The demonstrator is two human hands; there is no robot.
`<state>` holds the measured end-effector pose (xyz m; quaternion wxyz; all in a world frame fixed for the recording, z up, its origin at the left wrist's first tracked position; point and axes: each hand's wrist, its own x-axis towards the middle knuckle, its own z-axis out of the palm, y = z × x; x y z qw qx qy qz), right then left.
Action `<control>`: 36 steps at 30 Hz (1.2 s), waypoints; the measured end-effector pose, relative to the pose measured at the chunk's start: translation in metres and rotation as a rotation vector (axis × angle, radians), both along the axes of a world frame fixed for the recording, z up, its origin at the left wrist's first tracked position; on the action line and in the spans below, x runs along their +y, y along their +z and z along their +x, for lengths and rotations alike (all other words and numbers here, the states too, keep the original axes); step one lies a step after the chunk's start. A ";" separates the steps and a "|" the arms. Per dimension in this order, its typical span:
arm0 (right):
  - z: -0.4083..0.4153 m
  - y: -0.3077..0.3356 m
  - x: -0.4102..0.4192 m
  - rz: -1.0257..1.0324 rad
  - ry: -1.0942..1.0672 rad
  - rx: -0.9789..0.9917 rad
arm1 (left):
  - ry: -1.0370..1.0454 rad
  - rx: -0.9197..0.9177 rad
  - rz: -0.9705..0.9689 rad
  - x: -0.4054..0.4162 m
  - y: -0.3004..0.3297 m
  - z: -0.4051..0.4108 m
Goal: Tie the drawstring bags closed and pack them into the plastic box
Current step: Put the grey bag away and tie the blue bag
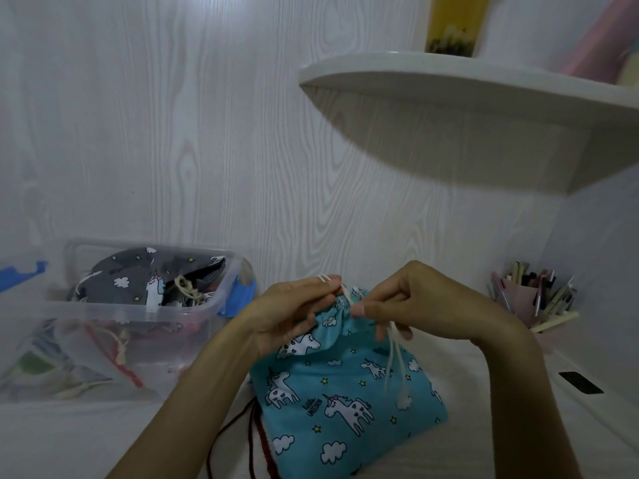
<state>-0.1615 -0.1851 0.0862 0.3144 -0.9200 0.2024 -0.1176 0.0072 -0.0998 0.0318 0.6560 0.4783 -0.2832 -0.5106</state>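
A turquoise drawstring bag (345,392) with a unicorn print lies on the white surface in front of me, its mouth gathered. My left hand (294,312) grips the gathered top with a loop of the cream drawstring (394,354) over its fingers. My right hand (408,302) pinches the cord at the bag's mouth, and two cord ends hang down over the bag. The clear plastic box (145,316) stands at the left. Inside it, a dark grey unicorn bag (138,281) with a knotted cord lies on top of other bags.
A white curved shelf (449,95) juts out above on the right. A pink holder of pens and sticks (532,295) stands at the right. Blue lid pieces (238,295) lie behind the box. Dark red cords (262,440) show under the turquoise bag.
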 end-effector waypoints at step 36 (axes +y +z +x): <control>0.033 -0.041 -0.032 0.511 -0.099 -0.098 | 0.633 -1.149 -0.366 -0.009 -0.027 0.003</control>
